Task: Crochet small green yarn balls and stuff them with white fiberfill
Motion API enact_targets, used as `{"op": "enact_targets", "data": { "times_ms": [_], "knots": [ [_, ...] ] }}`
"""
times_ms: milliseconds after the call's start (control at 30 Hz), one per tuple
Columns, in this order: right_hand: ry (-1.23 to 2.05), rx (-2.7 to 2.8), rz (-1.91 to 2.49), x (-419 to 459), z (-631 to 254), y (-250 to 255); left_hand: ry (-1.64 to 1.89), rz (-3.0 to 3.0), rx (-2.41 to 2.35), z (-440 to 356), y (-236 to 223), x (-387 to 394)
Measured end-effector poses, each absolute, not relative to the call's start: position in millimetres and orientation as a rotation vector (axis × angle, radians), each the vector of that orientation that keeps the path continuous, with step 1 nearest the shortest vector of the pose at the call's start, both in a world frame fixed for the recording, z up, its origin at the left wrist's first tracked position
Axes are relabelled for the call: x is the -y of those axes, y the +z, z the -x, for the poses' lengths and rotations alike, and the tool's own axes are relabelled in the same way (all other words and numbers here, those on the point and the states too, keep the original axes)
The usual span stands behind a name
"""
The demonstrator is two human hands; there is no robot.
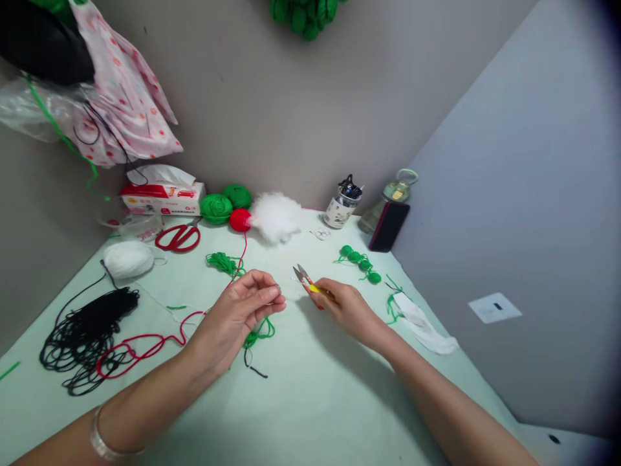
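Observation:
My left hand (242, 304) is closed in a pinch above the middle of the table; what its fingertips hold is too small to make out. To its right, my right hand (347, 307) grips a pair of thread snips (314, 289) with yellow and red handles. The dark blades point up and left, slightly apart. Green yarn (261, 333) lies under my left hand, beside a short black strand (255, 371). A red yarn strand (182, 333) runs past my left wrist, and a small green yarn bundle (224, 263) lies just beyond that hand.
Black yarn (94, 333), white yarn (129, 259) and red-handled scissors (178, 238) lie left. Behind are a tissue box (165, 197), green yarn balls (216, 209), a red ball (239, 220) and white stuffing (275, 217). Right are a jar (339, 211), phone (389, 226), green beads (359, 260) and tissue (424, 323).

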State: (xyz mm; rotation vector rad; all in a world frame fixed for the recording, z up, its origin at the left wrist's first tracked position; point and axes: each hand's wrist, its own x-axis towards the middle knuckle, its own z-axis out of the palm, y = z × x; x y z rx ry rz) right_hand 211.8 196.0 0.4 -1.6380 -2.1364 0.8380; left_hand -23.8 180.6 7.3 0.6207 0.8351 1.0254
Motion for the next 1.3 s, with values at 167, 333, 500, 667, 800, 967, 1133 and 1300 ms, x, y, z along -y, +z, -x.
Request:
{"op": "enact_targets", "data": {
  "times_ms": [167, 333, 500, 667, 800, 967, 1133, 1300],
  "knots": [
    [0.355, 2.553, 1.657, -180, -219, -1, 1.043, -0.629, -0.869, 24, 9, -180],
    [0.449, 2.677, 1.252, -152, -173, -9, 1.058, -0.607, -0.862, 23, 9, -179],
    [0.205, 2.728, 1.559, -172, -151, -10, 1.041, -0.572, -0.797, 23, 8, -179],
    [0.125, 2.488, 1.984, -230, -171, -14, 1.005, -0.539, -0.801, 23, 8, -181],
    [0.287, 2.407, 1.966, -248, -177, -28, 1.002, -0.607, -0.824, 26, 9, -182],
    [0.597, 2.201, 1.787, -243, -184, -22, 1.039, -0.649, -0.844, 29, 10, -183],
    [1.017, 1.947, 1.472, -218, -181, 6, 1.006, -0.667, -0.869, 25, 8, -181],
    [1.572, 1.324, 1.058, -190, -163, 15, 0.973, -0.666, -0.852, 21, 5, -175]
  ]
}}
